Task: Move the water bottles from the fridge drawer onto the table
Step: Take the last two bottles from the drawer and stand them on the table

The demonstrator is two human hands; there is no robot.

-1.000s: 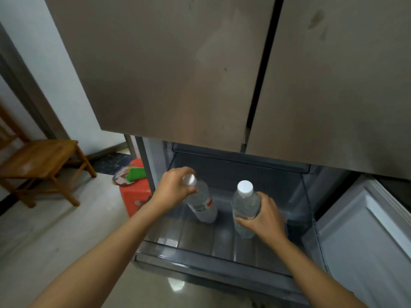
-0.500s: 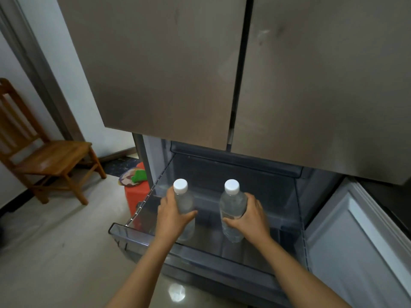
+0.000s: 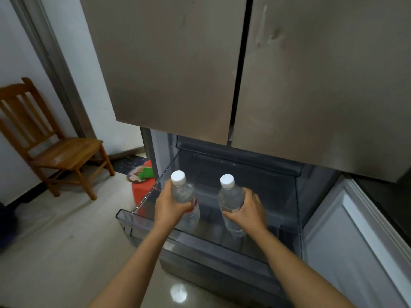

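left hand (image 3: 170, 206) clasps the left bottle (image 3: 183, 192), right hand (image 3: 250, 211) the right bottle (image 3: 229, 196), each upright inside the fridge drawer (image 3: 133, 222), rising above its hand; a second ago the left bottle leaned, held at its cap.

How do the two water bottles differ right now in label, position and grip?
The left bottle shows a red label band; the right bottle shows a pale one. The left bottle sits nearer the left wall of the fridge drawer, the right bottle nearer its middle. The left hand grips the left bottle from its left side, the right hand the right bottle from its right. Both are clear, white-capped and roughly upright.
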